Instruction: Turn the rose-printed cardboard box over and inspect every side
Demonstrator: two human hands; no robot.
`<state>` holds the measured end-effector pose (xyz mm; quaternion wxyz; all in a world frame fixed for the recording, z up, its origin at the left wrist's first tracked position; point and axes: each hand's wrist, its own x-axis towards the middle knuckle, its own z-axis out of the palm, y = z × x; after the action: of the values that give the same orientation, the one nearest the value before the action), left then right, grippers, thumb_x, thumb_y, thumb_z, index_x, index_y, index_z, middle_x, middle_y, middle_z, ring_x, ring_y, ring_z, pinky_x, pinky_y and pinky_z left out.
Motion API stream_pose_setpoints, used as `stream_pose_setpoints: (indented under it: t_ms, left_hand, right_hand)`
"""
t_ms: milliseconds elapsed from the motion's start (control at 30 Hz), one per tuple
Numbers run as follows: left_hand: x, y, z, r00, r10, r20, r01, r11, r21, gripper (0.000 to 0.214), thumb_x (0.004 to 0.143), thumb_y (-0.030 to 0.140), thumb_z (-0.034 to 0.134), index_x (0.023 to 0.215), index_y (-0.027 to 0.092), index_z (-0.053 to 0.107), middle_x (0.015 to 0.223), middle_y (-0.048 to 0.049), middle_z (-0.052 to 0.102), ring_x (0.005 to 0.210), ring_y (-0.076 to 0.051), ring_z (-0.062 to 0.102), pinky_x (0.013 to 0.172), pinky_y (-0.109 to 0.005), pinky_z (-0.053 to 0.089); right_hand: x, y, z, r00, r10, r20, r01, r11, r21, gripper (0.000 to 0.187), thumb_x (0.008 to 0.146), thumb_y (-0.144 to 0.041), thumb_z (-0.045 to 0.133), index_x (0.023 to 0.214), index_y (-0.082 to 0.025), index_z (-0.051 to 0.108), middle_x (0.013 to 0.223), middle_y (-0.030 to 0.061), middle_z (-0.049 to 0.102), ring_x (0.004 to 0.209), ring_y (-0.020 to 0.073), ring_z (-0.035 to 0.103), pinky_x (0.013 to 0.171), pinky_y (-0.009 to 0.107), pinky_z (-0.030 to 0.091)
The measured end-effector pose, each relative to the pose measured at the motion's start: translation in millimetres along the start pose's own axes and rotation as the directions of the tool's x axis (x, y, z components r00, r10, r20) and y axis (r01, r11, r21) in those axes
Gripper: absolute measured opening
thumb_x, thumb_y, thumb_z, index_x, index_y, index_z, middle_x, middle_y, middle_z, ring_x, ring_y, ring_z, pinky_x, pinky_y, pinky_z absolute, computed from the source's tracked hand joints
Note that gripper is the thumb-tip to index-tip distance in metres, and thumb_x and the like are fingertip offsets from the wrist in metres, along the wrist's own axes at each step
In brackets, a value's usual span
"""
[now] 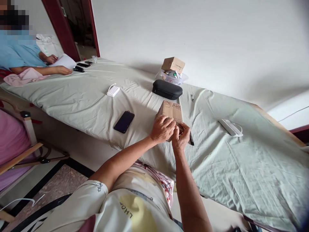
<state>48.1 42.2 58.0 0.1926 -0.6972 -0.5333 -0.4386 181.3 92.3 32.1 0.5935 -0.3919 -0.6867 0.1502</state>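
Note:
A small brown cardboard box [177, 111] with dark scribbled marks on its top lies on the cloth-covered table in front of me. My left hand [163, 129] bends over the box's near left part, its fingers curled and pressed against the cardboard. Beside it, my right hand [181, 137] grips the near right edge, thumb and fingers closed together. The two thumbs and fingertips almost meet, hiding the near side of the box. A dark narrow object [191, 139] pokes out just right of my right hand; its kind cannot be made out.
A black zip case [167, 90] lies behind the box, before a plastic tub [184, 78] and another carton [173, 64]. A smartphone [124, 121] and white power strip-like block [113, 90] lie left, another white block [230, 128] right. At far left a person [21, 51] holds paper [64, 61].

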Motion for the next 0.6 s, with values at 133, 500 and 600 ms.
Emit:
stream_pose_setpoints:
  t_ms: [133,500,600]
  left_hand:
    - [-4,-12,1.3,0.999,0.036,0.027,-0.035,0.999,-0.021,0.036,0.109,0.032,0.046,0.13,0.021,0.074,0.133,-0.0123,0.075,0.131,-0.029,0.062,0.125,-0.051,0.04]
    - [-7,-37,5.3,0.999,0.048,0.018,-0.043,0.978,-0.205,0.041,0.11,0.043,0.046,0.134,0.024,0.074,0.135,-0.0127,0.074,0.134,-0.031,0.061,0.128,-0.053,0.036]
    - [-7,-46,8.3,1.0,0.009,0.022,-0.004,0.972,-0.234,0.046,0.111,0.048,0.043,0.134,0.023,0.074,0.138,-0.0142,0.071,0.137,-0.031,0.06,0.131,-0.053,0.034]
  right_hand:
    - [-2,-2,-1,1.0,-0.001,0.002,0.001,1.0,-0.012,0.048,0.099,-0.065,0.054,0.121,-0.022,0.064,0.125,0.0134,0.069,0.111,0.0273,0.068,0.092,0.043,0.058]
    - [-12,18,-13,0.977,0.025,0.211,-0.019,0.999,-0.032,0.078,0.098,-0.08,0.041,0.146,-0.021,0.058,0.14,0.0172,0.068,0.112,0.0275,0.069,0.083,0.038,0.061]
    - [-16,30,-11,0.929,0.102,0.356,-0.088,0.995,-0.055,0.079,0.098,-0.079,0.045,0.151,-0.021,0.054,0.137,0.0147,0.071,0.101,0.0259,0.071,0.085,0.039,0.06]
